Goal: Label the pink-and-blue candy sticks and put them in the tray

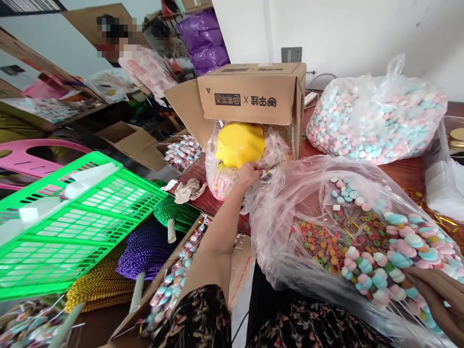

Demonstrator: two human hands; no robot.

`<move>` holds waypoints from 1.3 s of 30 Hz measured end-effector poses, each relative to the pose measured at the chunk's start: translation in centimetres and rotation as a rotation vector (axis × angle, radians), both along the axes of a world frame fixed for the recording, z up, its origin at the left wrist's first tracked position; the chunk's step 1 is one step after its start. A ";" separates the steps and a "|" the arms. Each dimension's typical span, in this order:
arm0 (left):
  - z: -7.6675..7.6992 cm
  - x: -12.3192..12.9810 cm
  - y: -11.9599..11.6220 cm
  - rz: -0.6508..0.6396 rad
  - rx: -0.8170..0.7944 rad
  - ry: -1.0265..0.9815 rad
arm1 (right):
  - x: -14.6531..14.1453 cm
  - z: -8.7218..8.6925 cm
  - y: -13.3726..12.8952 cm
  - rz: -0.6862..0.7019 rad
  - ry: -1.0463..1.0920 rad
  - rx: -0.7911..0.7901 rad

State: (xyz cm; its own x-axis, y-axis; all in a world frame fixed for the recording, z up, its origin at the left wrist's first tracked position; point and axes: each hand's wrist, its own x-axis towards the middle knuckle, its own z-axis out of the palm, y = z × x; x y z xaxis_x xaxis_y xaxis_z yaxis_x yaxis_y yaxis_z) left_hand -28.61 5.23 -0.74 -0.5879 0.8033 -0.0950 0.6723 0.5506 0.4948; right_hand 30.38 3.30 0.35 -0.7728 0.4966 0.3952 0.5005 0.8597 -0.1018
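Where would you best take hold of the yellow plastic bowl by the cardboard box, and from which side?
Probably by its lower edge, coming from the near side, where the left hand sits. The yellow plastic bowl lies tilted against the clear bag of sweets, its smooth rounded back offering little purchase, while the cardboard box closes off the far side.

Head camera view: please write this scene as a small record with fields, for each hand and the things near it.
Left hand: at a clear plastic bag in an open cardboard box
Right hand: on a large clear bag of pastel candy and coloured rings
Nearby: yellow plastic object; bag of pink and blue candies
Left side: green plastic basket; purple bead strands; gold bead strands
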 end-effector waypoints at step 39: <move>0.3 1.7 0.7 0.120 0.598 0.113 | -8.1 5.0 0.1 0.013 -0.102 -0.161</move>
State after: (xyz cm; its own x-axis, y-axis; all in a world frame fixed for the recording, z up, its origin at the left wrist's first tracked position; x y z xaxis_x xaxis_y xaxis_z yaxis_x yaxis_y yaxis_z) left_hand -26.94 5.94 -0.44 -0.6577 0.6257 0.4195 0.6891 0.2749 0.6705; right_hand 22.31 3.38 5.32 -0.8118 0.5365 0.2303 0.5038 0.8431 -0.1881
